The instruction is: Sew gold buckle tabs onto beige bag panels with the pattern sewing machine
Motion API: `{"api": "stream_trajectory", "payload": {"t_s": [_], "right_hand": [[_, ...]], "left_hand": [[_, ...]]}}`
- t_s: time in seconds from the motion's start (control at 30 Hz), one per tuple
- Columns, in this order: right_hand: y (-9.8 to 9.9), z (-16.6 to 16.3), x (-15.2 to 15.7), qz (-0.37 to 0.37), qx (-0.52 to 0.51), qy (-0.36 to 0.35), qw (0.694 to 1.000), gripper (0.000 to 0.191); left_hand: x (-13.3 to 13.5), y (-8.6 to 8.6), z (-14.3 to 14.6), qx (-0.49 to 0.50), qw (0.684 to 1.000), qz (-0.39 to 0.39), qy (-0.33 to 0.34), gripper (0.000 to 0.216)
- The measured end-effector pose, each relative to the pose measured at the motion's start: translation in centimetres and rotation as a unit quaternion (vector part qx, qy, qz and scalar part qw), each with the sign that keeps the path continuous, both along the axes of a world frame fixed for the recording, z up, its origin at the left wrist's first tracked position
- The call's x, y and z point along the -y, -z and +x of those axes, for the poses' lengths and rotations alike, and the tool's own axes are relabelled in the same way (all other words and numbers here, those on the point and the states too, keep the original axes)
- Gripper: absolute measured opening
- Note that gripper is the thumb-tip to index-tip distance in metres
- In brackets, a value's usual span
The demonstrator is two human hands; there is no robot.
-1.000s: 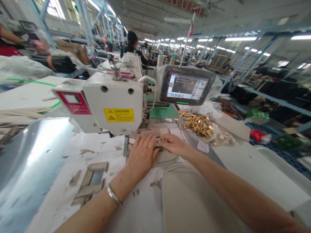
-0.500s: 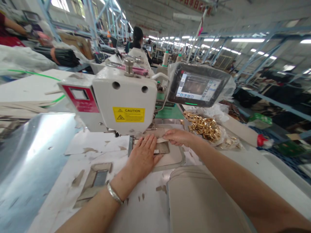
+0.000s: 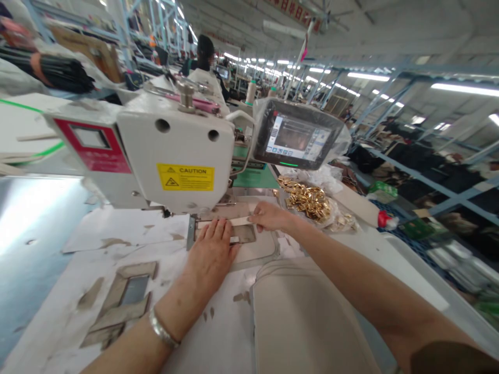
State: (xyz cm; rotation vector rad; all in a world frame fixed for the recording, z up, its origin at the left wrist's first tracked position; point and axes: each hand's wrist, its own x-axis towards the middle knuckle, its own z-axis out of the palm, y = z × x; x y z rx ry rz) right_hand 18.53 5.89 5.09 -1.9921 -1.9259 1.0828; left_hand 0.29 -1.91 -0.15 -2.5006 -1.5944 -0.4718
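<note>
Evidently the scraps are the first nuisance: at the lower left of the frame a cut-out frame (image 3: 127, 313) lies on the white sheet with loose offcuts (image 3: 89, 293) about it, and a bit dragged under the work could make it sit unevenly. Toward the centre, the machine head (image 3: 175, 150), bearing a yellow caution label (image 3: 186, 177), overhangs the spot just behind the fingers; should it run while they are this near, it could catch them. A grey metal clamp (image 3: 191, 232) stands just left of the fingertips and might nip one if it shifted. The left hand (image 3: 210, 254) lies flat, fingers extended close together and thumb apart, pressing down near the strip (image 3: 241, 221). That pale strip lies at mid-frame, running between the two hands across the panel (image 3: 261, 253); uneven pressure could let it skew. The right hand (image 3: 267, 215) pinches the strip's right end between thumb and curled fingers, so too hard a pull might stretch it or draw it off line. Just below, at lower centre-right, the stack (image 3: 307, 317) sits near the right forearm, which could nudge it askew. Farther right, a careless elbow might scatter the gold pieces (image 3: 310, 200).
</note>
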Motion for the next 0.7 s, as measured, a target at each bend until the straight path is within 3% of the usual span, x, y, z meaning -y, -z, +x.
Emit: {"api": "stream_trajectory", "payload": {"t_s": [0.1,0.27,0.47,0.7], "right_hand": [[-0.6,0.1,-0.3,0.006,0.048,-0.014,0.999,0.015],[-0.5,0.2,-1.0,-0.055,0.079,-0.056,0.994,0.040],[0.3,0.4,-0.7,-0.074,-0.012,0.020,0.997,0.036],[-1.7,-0.1,-0.4,-0.010,-0.044,0.033,0.998,0.032]], "left_hand": [[-0.1,-0.6,0.1,0.000,1.000,-0.005,0.008,0.048],[-0.3,-0.9,-0.3,-0.005,0.999,-0.007,0.033,0.049],[-0.4,-0.6,-0.4,-0.011,0.999,0.010,0.040,0.045],[-0.4,-0.8,-0.5,-0.015,0.999,0.014,0.041,0.042]]}}
